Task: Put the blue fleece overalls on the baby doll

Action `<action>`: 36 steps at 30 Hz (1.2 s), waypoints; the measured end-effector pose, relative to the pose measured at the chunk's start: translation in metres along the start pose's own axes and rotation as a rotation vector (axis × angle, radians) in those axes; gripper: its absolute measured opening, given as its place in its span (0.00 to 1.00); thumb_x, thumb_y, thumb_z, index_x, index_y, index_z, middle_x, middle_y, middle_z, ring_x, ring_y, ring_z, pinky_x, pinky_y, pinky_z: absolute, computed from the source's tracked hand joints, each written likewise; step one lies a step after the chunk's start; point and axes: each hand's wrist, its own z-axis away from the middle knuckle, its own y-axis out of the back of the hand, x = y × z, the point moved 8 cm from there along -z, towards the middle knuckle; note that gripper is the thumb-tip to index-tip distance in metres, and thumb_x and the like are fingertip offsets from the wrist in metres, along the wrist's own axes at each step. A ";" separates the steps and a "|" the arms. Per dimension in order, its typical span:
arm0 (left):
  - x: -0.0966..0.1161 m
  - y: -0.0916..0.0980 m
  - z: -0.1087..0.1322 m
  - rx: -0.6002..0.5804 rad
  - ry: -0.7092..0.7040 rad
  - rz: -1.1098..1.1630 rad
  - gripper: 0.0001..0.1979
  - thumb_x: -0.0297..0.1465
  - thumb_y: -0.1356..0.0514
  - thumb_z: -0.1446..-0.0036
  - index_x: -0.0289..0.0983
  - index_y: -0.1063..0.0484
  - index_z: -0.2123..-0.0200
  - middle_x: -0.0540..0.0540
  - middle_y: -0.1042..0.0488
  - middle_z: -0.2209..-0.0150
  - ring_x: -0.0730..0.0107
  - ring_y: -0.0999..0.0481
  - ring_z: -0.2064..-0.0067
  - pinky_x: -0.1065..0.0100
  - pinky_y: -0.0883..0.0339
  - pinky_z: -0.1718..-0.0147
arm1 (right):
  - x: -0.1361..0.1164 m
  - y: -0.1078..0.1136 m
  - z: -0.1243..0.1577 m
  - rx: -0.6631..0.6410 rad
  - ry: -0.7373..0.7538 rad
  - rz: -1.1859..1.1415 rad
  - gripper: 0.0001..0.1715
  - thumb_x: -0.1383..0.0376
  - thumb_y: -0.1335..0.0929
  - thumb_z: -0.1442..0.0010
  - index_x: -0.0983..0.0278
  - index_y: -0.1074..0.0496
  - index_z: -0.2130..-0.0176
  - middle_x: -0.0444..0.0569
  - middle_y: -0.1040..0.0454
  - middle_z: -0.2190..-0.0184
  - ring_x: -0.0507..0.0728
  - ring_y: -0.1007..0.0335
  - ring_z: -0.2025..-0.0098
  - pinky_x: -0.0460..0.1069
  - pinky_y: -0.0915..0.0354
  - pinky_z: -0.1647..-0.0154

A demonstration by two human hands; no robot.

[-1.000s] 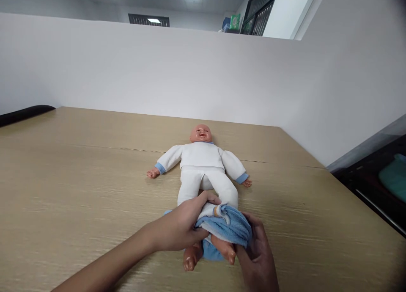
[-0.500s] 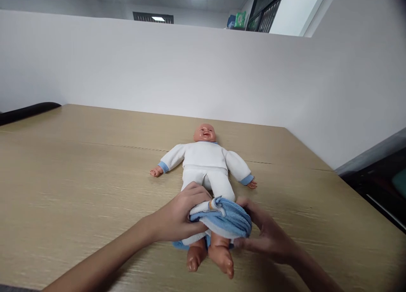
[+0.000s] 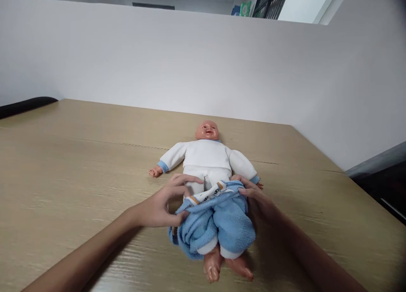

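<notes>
A doll (image 3: 207, 154) in a white top with blue cuffs lies on its back, head away from me. Blue fleece trousers (image 3: 234, 230) with white hems cover its lower legs, and both bare feet stick out. The patterned white waistband lies across its thighs. My left hand (image 3: 166, 202) is at the waistband's left end, fingers and thumb apart in a curve, the thumb touching the cloth. At the right end, my right hand (image 3: 255, 194) has the waistband edge pinched between thumb and fingers; part of that hand is in shadow.
The doll rests on a wooden table (image 3: 79, 165) with a seam running across it. A white partition wall (image 3: 158, 59) rises behind. A black curved edge (image 3: 28, 105) shows at far left, and a dark object (image 3: 383, 194) stands beyond the right edge.
The bunched trousers have been drawn up from around the doll's ankles to its thighs, and spread out. Both hands moved up and apart; the left fingers have opened off the cloth.
</notes>
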 end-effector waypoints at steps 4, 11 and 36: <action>-0.023 0.003 0.003 0.163 0.053 0.227 0.09 0.37 0.36 0.31 0.40 0.24 0.53 0.38 0.29 0.36 0.49 0.32 0.32 0.49 0.41 0.29 | 0.013 -0.012 0.006 0.126 -0.032 -0.174 0.11 0.55 0.27 0.37 0.58 0.24 0.57 0.46 0.29 0.64 0.58 0.35 0.62 0.51 0.35 0.59; -0.057 0.013 0.016 0.408 0.498 0.205 0.19 0.50 0.40 0.33 0.39 0.28 0.59 0.42 0.26 0.52 0.51 0.27 0.46 0.54 0.31 0.43 | 0.013 -0.017 0.013 0.230 -0.034 -0.127 0.18 0.50 0.24 0.38 0.58 0.29 0.62 0.42 0.34 0.68 0.56 0.39 0.64 0.50 0.36 0.61; -0.046 0.051 -0.028 0.444 0.300 0.389 0.21 0.49 0.30 0.37 0.40 0.27 0.56 0.48 0.25 0.57 0.65 0.28 0.55 0.67 0.35 0.54 | -0.039 -0.013 -0.010 0.158 0.396 0.608 0.11 0.52 0.30 0.28 0.57 0.28 0.55 0.45 0.31 0.63 0.59 0.35 0.61 0.53 0.40 0.58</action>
